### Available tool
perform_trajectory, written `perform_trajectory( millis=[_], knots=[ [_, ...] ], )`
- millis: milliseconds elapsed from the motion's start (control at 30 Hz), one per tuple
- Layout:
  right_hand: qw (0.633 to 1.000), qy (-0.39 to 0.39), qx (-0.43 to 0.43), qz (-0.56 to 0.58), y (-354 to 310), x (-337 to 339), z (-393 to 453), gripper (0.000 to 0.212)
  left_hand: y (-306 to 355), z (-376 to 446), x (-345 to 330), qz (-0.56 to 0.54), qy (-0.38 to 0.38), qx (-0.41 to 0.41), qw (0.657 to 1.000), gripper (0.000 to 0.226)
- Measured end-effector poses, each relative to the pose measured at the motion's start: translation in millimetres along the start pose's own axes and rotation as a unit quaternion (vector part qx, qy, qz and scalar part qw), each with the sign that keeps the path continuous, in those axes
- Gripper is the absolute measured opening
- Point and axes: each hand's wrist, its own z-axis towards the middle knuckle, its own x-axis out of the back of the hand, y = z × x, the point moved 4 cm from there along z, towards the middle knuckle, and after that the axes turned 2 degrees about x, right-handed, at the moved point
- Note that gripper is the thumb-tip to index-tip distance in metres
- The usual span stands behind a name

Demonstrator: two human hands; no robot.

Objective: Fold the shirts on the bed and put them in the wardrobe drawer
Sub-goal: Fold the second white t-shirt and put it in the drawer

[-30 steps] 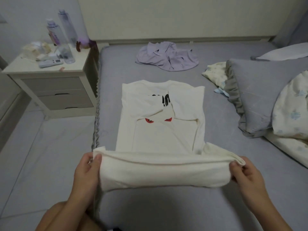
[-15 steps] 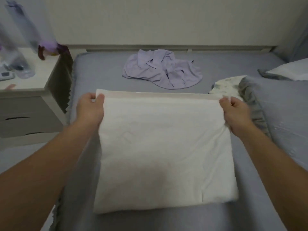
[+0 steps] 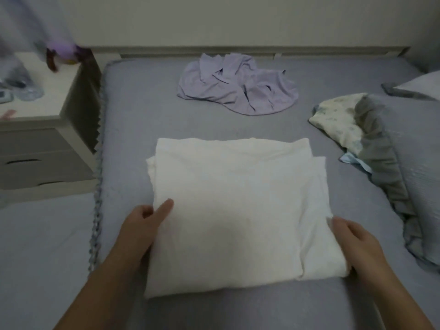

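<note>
Gripping the folded white shirt [image 3: 228, 210] at its two near side edges are two hands. Left hand [image 3: 142, 225] sits at the shirt's left edge, thumb laid on top of the cloth, the other fingers curled in at the edge, looks like a pinch on the cloth. Right hand [image 3: 354, 241] sits at the right edge, fingers tucked against or under the side of the shirt, thumb along the edge; cannot tell for sure if it pinches or only presses. Two bare forearms run in from the near corners.

One white shirt, folded into a rough rectangle, lies flat on the grey bed [image 3: 238, 125], near side, centre. An under layer sticks out on its right and far-left sides.

One lilac shirt [image 3: 238, 91], crumpled and unfolded, lies on the far part of the bed, well apart from the white one.

Right side of the bed: one grey frilled pillow [image 3: 390, 167], with one pale floral pillow [image 3: 338, 120] poking out from beneath its far end, and one more light pillow [image 3: 419, 85] at the far right edge.

Left of the bed: one white nightstand [image 3: 42, 144] with two drawer fronts visible. On top, blurred clear bottles [image 3: 21, 84], count unclear, and one small purple toy [image 3: 64, 53].
</note>
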Motion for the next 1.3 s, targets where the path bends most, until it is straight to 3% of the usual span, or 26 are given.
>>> perform_trajectory(
  millis=[133, 233, 300, 400, 467, 533, 600, 667, 733, 800, 867, 1000, 1133, 1300],
  knots=[
    [0.994, -0.081, -0.042, 0.065, 24.5, -10.1, -46.1, 0.027, -35.6, -54.1, -4.7, -0.113, -0.122, 0.089, 0.982, 0.028],
    [0.984, -0.082, -0.066, 0.140, 24.3, -12.4, -64.3, 0.018, -62.4, -92.6, -2.8, -0.174, -0.096, 0.123, 0.972, 0.022],
    [0.988, -0.086, -0.039, 0.126, 23.9, -2.9, -75.5, 0.022, -78.2, -117.9, 2.1, -0.191, -0.060, 0.131, 0.971, 0.017],
    [0.987, -0.139, -0.020, 0.076, 38.0, 17.7, -102.5, 0.021, -105.0, -152.0, 21.8, -0.136, -0.070, 0.135, 0.979, 0.018],
    [0.977, -0.199, -0.040, 0.069, 57.4, 34.6, -123.4, 0.010, -122.9, -172.3, 38.0, -0.086, -0.142, 0.157, 0.974, 0.018],
    [0.960, -0.264, -0.067, 0.063, 75.2, 49.2, -144.0, 0.013, -133.6, -193.5, 53.9, -0.002, -0.231, 0.180, 0.956, 0.017],
    [0.961, -0.269, -0.061, 0.003, 86.3, 59.2, -156.4, 0.018, -140.9, -206.2, 64.4, 0.079, -0.255, 0.168, 0.949, 0.010],
    [0.975, -0.189, -0.001, -0.120, 82.8, 66.6, -156.1, 0.024, -144.4, -209.0, 68.0, 0.138, -0.165, 0.151, 0.965, 0.017],
    [0.980, -0.079, 0.082, -0.166, 59.3, 63.7, -149.4, 0.034, -130.4, -209.5, 64.7, 0.167, -0.040, 0.086, 0.981, 0.022],
    [0.985, -0.030, 0.125, -0.119, 35.0, 48.7, -134.8, 0.037, -107.6, -206.1, 58.2, 0.156, 0.037, -0.003, 0.987, 0.030],
    [0.992, -0.040, 0.104, -0.052, 13.7, 28.7, -112.9, 0.033, -89.7, -196.4, 53.5, 0.135, 0.079, -0.058, 0.986, 0.037],
    [0.995, -0.039, 0.083, -0.026, -17.6, -3.9, -66.9, 0.015, -72.6, -169.5, 47.5, 0.081, 0.078, -0.029, 0.993, 0.042],
    [0.997, 0.017, 0.071, -0.030, -32.0, -16.9, -32.2, 0.028, -56.8, -137.4, 47.8, 0.017, 0.082, -0.015, 0.996, 0.045],
    [0.991, -0.005, 0.077, -0.105, -37.0, -29.5, -16.5, 0.031, -35.2, -96.0, 47.7, -0.060, 0.084, 0.005, 0.995, 0.043]
  ],
)
